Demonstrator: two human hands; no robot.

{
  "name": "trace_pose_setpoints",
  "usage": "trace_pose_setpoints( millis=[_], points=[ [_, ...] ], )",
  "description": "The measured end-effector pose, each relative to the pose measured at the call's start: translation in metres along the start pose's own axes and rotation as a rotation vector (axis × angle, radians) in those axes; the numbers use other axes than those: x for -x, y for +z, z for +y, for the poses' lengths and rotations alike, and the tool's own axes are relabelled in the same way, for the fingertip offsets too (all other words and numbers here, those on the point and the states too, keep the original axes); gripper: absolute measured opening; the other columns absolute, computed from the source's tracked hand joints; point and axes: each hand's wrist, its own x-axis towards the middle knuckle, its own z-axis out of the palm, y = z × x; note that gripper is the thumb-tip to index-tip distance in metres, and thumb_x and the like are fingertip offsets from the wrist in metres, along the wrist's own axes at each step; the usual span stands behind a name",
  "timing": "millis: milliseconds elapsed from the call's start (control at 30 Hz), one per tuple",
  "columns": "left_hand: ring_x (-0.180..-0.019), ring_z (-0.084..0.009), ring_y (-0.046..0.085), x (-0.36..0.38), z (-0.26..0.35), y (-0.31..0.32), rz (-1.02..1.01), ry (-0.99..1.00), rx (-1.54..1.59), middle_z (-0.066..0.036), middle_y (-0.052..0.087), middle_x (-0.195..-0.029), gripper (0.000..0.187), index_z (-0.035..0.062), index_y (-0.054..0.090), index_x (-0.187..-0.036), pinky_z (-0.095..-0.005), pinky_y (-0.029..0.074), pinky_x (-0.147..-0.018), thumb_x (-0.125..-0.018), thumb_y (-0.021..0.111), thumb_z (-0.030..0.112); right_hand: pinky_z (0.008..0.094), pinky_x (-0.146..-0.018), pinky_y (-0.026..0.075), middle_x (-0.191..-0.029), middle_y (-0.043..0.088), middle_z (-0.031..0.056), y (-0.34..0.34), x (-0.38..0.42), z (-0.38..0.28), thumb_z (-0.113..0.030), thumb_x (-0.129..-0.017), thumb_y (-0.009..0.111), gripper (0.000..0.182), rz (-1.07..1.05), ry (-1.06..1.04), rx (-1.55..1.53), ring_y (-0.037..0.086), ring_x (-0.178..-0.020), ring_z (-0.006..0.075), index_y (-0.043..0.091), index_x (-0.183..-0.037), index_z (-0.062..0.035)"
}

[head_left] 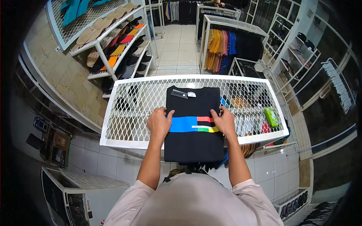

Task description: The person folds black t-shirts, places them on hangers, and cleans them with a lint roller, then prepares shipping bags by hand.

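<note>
A folded black T-shirt (pixel 193 147) lies face up on the white mesh table (pixel 128 113), its lower end reaching past the table's near edge. Across its chest runs a print with a blue block and red, green and yellow patches. At the collar sit a dark hang tag (pixel 178 94) and a white neck label. My left hand (pixel 160 122) grips the shirt's left edge, thumb on top beside the blue block. Opposite it, my right hand (pixel 224 122) holds the right edge near the red and yellow patches. Some of the fingertips are hidden at the fabric's edges.
A bright green packet (pixel 271 117) rests on the table's right end. Shelves of caps (pixel 118 49) stand at the back left. Beyond the table, a rack holds hanging shirts (pixel 222 45). A white box-like unit (pixel 94 196) is at the lower left.
</note>
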Motion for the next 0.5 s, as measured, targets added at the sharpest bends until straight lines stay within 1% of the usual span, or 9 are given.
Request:
trace_pose_setpoints(
  millis=[67, 200, 233, 267, 333, 367, 433, 467, 500],
  points=[
    [-0.082, -0.0318, 0.072, -0.006, -0.006, 0.005, -0.115, -0.053, 0.030, -0.011, 0.073, -0.093, 0.024, 0.0070, 0.078, -0.096, -0.0436, 0.054, -0.073, -0.088, 0.077, 0.029, 0.0453, -0.077, 0.054, -0.086, 0.071, 0.0232, 0.003, -0.008, 0.005, -0.040, -0.089, 0.072, 0.051, -0.035, -0.010, 0.031, 0.071, -0.083, 0.0400, 0.068, -0.111, 0.0062],
    [-0.078, -0.0290, 0.071, -0.005, 0.011, -0.005, -0.022, -0.040, 0.158, -0.010, 0.072, -0.090, 0.024, 0.0066, 0.076, -0.101, -0.0415, 0.053, -0.069, -0.087, 0.077, 0.026, 0.0453, -0.079, 0.054, -0.093, 0.072, 0.0255, 0.001, -0.005, 0.001, -0.034, -0.091, 0.072, 0.050, -0.008, -0.031, -0.116, 0.071, -0.088, 0.0416, 0.066, -0.114, 0.0091],
    [-0.077, -0.0235, 0.071, -0.011, 0.009, -0.003, -0.066, -0.076, 0.215, -0.010, 0.073, -0.093, 0.028, 0.0023, 0.073, -0.106, -0.0387, 0.054, -0.070, -0.089, 0.076, 0.024, 0.0449, -0.081, 0.054, -0.095, 0.072, 0.0269, 0.000, -0.005, -0.001, -0.032, -0.091, 0.072, 0.049, 0.008, -0.026, -0.176, 0.072, -0.091, 0.0419, 0.065, -0.115, 0.0101],
    [-0.077, -0.0235, 0.071, -0.015, 0.012, -0.005, -0.068, -0.078, 0.215, -0.010, 0.073, -0.093, 0.028, 0.0023, 0.073, -0.106, -0.0387, 0.054, -0.070, -0.089, 0.076, 0.024, 0.0449, -0.081, 0.054, -0.095, 0.072, 0.0269, 0.008, -0.011, 0.010, -0.032, -0.091, 0.072, 0.049, 0.007, -0.024, -0.174, 0.072, -0.091, 0.0419, 0.065, -0.115, 0.0101],
    [-0.085, -0.0173, 0.071, -0.023, 0.020, -0.014, -0.407, -0.370, 0.673, -0.013, 0.074, -0.099, 0.031, -0.0022, 0.068, -0.114, -0.0322, 0.056, -0.072, -0.092, 0.074, 0.018, 0.0403, -0.085, 0.055, -0.101, 0.075, 0.0229, 0.024, -0.026, 0.031, -0.024, -0.094, 0.070, 0.042, -0.051, 0.033, -0.242, 0.073, -0.094, 0.0340, 0.064, -0.119, 0.0093],
    [-0.090, -0.0143, 0.070, -0.030, 0.002, 0.012, -0.578, -0.420, 1.027, -0.015, 0.073, -0.107, 0.035, -0.0051, 0.064, -0.121, -0.0282, 0.057, -0.075, -0.093, 0.074, 0.014, 0.0403, -0.085, 0.055, -0.101, 0.075, 0.0229, 0.026, -0.029, 0.033, -0.024, -0.094, 0.070, 0.042, -0.048, 0.032, -0.242, 0.073, -0.094, 0.0340, 0.064, -0.119, 0.0093],
    [-0.090, -0.0154, 0.070, -0.034, -0.001, 0.014, -0.618, -0.429, 1.155, -0.013, 0.073, -0.106, 0.033, -0.0038, 0.064, -0.121, -0.0292, 0.057, -0.077, -0.093, 0.073, 0.011, 0.0338, -0.090, 0.054, -0.112, 0.074, 0.0152, 0.014, -0.026, 0.011, -0.018, -0.098, 0.067, 0.037, -0.263, 0.163, -0.672, 0.071, -0.100, 0.0223, 0.064, -0.124, 0.0074],
    [-0.090, -0.0164, 0.071, -0.040, -0.001, 0.014, -0.655, -0.433, 1.284, -0.012, 0.073, -0.106, 0.032, -0.0024, 0.065, -0.121, -0.0301, 0.058, -0.079, -0.092, 0.072, 0.008, 0.0338, -0.090, 0.054, -0.112, 0.074, 0.0152, 0.008, -0.024, 0.000, -0.018, -0.098, 0.067, 0.037, -0.260, 0.153, -0.673, 0.071, -0.100, 0.0223, 0.064, -0.124, 0.0074],
    [-0.096, -0.0173, 0.071, -0.042, 0.001, 0.006, -0.672, -0.411, 1.356, -0.012, 0.072, -0.111, 0.036, -0.0012, 0.061, -0.127, -0.0310, 0.058, -0.082, -0.092, 0.069, 0.005, 0.0317, -0.091, 0.053, -0.116, 0.072, 0.0121, 0.000, -0.019, -0.010, -0.016, -0.100, 0.064, 0.035, -0.226, 0.080, -0.779, 0.068, -0.102, 0.0186, 0.063, -0.126, 0.0064]
  ],
)
